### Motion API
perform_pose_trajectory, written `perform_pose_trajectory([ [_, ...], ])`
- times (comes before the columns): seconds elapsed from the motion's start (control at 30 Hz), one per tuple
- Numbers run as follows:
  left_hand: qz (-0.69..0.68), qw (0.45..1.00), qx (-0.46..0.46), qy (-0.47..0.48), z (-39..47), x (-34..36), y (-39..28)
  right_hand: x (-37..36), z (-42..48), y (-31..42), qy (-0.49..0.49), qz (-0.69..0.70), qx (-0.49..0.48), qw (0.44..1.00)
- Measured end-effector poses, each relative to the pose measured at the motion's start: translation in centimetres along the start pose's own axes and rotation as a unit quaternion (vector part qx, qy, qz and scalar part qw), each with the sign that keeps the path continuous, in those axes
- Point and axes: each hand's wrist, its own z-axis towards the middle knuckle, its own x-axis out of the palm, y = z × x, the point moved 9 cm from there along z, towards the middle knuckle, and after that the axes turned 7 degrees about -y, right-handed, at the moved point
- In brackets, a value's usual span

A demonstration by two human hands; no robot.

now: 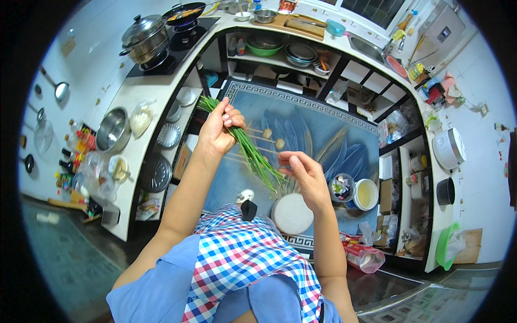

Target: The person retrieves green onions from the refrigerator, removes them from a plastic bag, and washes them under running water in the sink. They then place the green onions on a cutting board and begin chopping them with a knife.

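A bunch of long green chives (254,150) is gripped in my left hand (221,128), its fingers wrapped around the stalks nearer the upper end. The stalks slant down to the right, and their thin ends fan out in the air above the floor mat. Beside those lower ends is my right hand (302,171), its fingers half curled and apart from the thumb. I see nothing held in it, though some of its fingertips are blurred close to the stalks.
A U-shaped counter (141,91) surrounds me. On the left are a steamer pot (145,38), a wok (183,15) and a steel pot (113,129). A cutting board (305,27) with a cleaver lies at the back. A round stool (292,214) and a white bucket (366,194) stand on the mat.
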Motion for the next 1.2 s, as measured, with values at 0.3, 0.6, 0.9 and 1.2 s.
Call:
perform_pose_trajectory([
  [0.3,0.079,0.997,0.001,-0.014,16.6,8.5,-4.0,-3.2,14.8,5.0,-0.003,-0.158,0.039,0.987],
  [0.6,0.129,0.989,-0.076,0.012,31.3,13.6,3.6,-15.7,21.7,3.8,-0.107,-0.067,0.056,0.990],
  [0.9,0.233,0.968,-0.091,-0.009,47.0,14.8,21.8,-36.5,20.2,0.1,-0.554,0.009,-0.154,0.818],
  [1.2,0.225,0.948,-0.205,-0.088,57.7,15.9,35.7,-55.2,11.9,-7.9,-0.686,-0.144,-0.034,0.712],
])
